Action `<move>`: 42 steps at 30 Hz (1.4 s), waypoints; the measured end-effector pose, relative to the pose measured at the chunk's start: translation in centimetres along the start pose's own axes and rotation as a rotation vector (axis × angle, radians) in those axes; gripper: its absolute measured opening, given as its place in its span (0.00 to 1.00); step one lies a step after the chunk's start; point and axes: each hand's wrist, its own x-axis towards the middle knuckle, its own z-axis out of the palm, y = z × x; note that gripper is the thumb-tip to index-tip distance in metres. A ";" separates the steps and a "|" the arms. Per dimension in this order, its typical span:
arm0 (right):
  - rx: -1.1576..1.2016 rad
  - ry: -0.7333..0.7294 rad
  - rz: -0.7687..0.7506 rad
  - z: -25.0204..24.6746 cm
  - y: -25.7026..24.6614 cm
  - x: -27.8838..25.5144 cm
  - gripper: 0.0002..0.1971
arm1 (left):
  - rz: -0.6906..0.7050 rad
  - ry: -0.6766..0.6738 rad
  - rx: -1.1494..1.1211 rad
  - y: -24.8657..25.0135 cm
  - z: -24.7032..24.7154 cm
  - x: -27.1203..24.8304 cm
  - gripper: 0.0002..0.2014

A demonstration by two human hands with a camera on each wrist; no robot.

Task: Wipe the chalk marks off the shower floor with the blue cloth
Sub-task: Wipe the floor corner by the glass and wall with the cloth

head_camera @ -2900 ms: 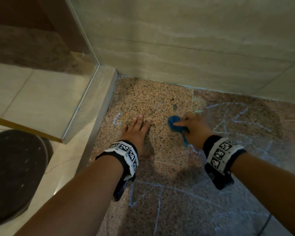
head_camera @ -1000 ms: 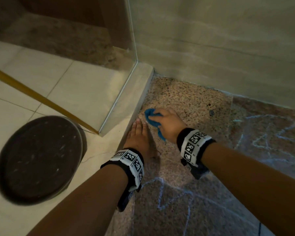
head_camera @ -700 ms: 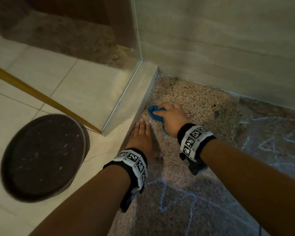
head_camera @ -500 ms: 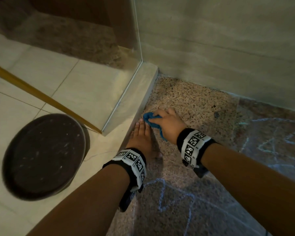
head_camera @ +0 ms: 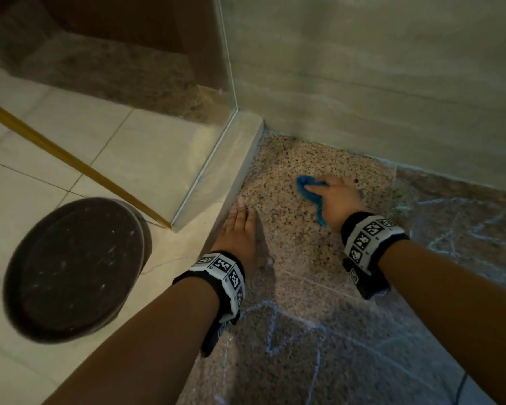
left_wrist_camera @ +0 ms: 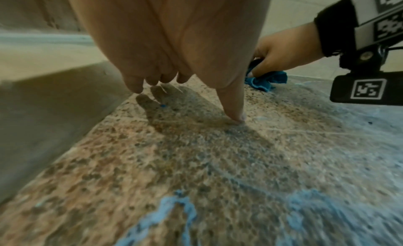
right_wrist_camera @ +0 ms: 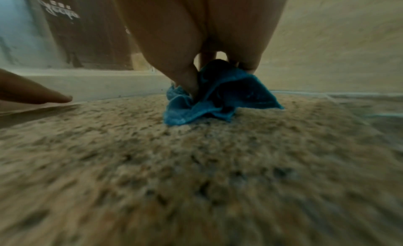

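Blue cloth (head_camera: 306,189) bunched in right hand (head_camera: 338,200) — pressed to shower floor (head_camera: 289,238); left hand (head_camera: 240,235) flat, fingers straight, beside curb (head_camera: 231,168).

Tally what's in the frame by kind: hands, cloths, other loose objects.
Hands: 2, left hand flat on the shower floor, right hand gripping the cloth
Blue cloths: 1
Dark round trays: 1, outside the shower
Total: 4
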 end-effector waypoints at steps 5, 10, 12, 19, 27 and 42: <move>0.013 -0.065 0.007 0.7 0.6 -2.7 0.22 | 0.036 0.039 0.027 2.0 -0.3 0.4 0.54; 0.053 -0.033 -0.253 1.5 1.2 -5.4 0.15 | 0.053 0.021 0.041 4.0 -0.7 1.5 0.55; 0.053 -0.033 -0.254 1.1 2.7 -5.1 0.14 | 0.078 -0.007 0.067 4.5 -0.7 2.1 0.55; 0.102 0.046 0.097 -0.3 6.4 -4.9 0.21 | 0.086 -0.060 0.112 4.6 -0.4 2.6 0.54; -0.038 0.015 -0.121 0.8 4.4 -5.2 0.24 | 0.086 -0.035 0.111 4.8 -0.5 2.3 0.49; 0.115 -0.009 -0.147 1.0 3.7 -7.9 0.24 | 0.077 -0.018 0.120 4.9 -0.4 2.3 0.51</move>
